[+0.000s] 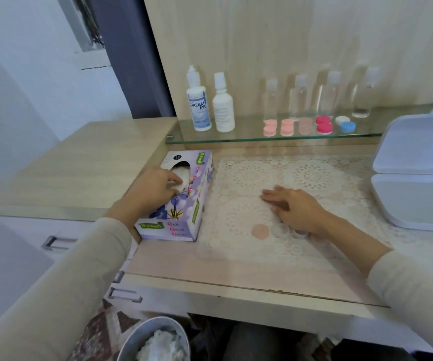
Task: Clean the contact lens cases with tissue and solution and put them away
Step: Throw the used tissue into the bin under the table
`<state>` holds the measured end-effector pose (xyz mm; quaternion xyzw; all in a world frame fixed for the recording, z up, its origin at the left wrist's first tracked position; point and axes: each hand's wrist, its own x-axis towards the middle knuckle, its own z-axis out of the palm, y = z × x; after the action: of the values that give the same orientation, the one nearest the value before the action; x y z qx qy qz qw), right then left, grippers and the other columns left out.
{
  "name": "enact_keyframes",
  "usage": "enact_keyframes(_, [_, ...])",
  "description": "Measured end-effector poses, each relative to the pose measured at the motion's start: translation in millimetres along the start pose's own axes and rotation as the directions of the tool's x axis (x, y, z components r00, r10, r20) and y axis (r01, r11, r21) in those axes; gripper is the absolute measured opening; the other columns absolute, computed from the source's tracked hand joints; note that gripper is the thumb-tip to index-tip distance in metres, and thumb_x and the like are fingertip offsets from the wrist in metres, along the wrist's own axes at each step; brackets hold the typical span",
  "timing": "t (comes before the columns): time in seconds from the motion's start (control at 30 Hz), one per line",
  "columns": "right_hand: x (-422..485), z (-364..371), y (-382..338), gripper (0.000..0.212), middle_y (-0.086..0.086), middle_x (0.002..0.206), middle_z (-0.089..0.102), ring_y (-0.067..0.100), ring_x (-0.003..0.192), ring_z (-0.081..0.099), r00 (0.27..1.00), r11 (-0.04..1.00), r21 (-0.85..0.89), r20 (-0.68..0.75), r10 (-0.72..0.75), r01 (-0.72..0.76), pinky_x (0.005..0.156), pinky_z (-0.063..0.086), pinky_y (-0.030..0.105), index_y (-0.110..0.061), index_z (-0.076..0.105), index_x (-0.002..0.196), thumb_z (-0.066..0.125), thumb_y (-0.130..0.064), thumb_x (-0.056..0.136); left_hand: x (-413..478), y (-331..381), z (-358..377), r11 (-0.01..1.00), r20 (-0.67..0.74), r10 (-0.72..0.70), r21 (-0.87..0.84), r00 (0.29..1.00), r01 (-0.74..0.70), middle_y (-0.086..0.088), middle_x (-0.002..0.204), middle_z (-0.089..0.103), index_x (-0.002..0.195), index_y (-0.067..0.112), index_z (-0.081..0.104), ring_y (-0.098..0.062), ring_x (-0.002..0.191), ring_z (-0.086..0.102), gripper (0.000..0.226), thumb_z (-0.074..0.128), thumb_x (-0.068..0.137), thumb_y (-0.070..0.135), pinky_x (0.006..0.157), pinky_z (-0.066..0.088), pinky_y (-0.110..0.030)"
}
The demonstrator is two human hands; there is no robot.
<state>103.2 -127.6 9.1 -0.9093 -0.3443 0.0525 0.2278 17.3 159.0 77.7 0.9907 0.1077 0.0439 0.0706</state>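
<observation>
My left hand [155, 187] reaches into the slot of the purple tissue box [184, 209] and pinches a white tissue [180, 185]. My right hand [293, 207] lies flat on the lace mat [301, 175], fingers straight. Just in front of it sit an open clear lens case [280, 230] and a loose pink cap [260, 232]; part of the case is hidden under my wrist. Two white solution bottles [199, 102] stand on the glass shelf [236, 138]. Beside them lies a row of closed lens cases [306, 126] in pink, red and blue-white.
Several clear empty bottles [327, 95] stand behind the cases on the shelf. A white lidded box [416, 173] fills the right side of the desk. Below the desk edge a metal bin [155, 340] holds crumpled tissues. Drawers with handles [53, 242] sit at the left.
</observation>
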Motion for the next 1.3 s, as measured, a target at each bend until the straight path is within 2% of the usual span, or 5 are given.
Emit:
enact_keyframes(0.17, [1,4,4,0.04,-0.015,0.14,0.043,0.007,0.138,0.025,0.999,0.997,0.07,-0.032,-0.01,0.013,0.114,0.023,0.034,-0.026,0.05,0.132,0.048,-0.015,0.093,6,1,-2,0.998,0.038,0.049,0.027,0.998,-0.05,-0.002,0.119,0.061,0.121,0.016,0.059,-0.019,0.109,0.053,0.034,0.06,0.087,0.016,0.095,0.042,-0.031])
enact_keyframes(0.5, [2,5,5,0.04,-0.015,0.141,0.042,0.007,0.139,0.023,0.999,0.995,0.096,-0.033,-0.009,0.012,0.114,0.019,0.032,-0.026,0.05,0.132,0.05,-0.017,0.093,4,6,-2,0.997,-0.068,0.067,0.046,0.995,-0.064,-0.003,0.086,0.065,0.083,0.014,0.069,-0.014,0.081,0.051,0.014,0.056,0.084,0.008,0.078,0.049,-0.035])
enact_keyframes(0.9, [2,3,4,0.037,-0.014,0.14,0.043,0.006,0.138,0.023,1.0,0.99,0.142,-0.006,0.014,-0.013,0.112,0.017,0.026,-0.024,0.052,0.129,0.051,-0.016,0.093,3,12,-49,0.976,-0.428,0.032,-0.181,0.903,-0.12,-0.013,0.087,0.065,0.082,0.003,0.068,-0.018,0.079,0.051,0.007,0.061,0.082,0.002,0.076,0.037,-0.025])
enact_keyframes(1.13, [-6,-15,-20,0.034,-0.006,0.137,0.049,0.013,0.126,0.045,0.991,0.949,0.312,-0.114,0.074,-0.035,0.102,0.03,0.021,-0.018,0.057,0.125,0.052,-0.014,0.092,-8,52,-66,0.916,-0.317,0.098,-0.341,0.943,-0.21,-0.004,0.087,0.058,0.083,0.011,0.056,-0.016,0.082,0.051,0.007,0.056,0.087,0.005,0.066,0.035,-0.002])
enact_keyframes(1.3, [-25,-33,-46,0.039,-0.007,0.132,0.053,0.009,0.117,0.051,0.964,0.877,0.476,-0.258,0.064,0.069,0.101,0.039,0.027,-0.022,0.051,0.129,0.053,-0.031,0.092,-25,84,-35,0.876,-0.213,0.175,-0.412,0.961,-0.251,0.007,0.077,0.057,0.083,0.019,0.055,-0.009,0.072,0.052,0.009,0.059,0.087,0.011,0.065,0.041,-0.007])
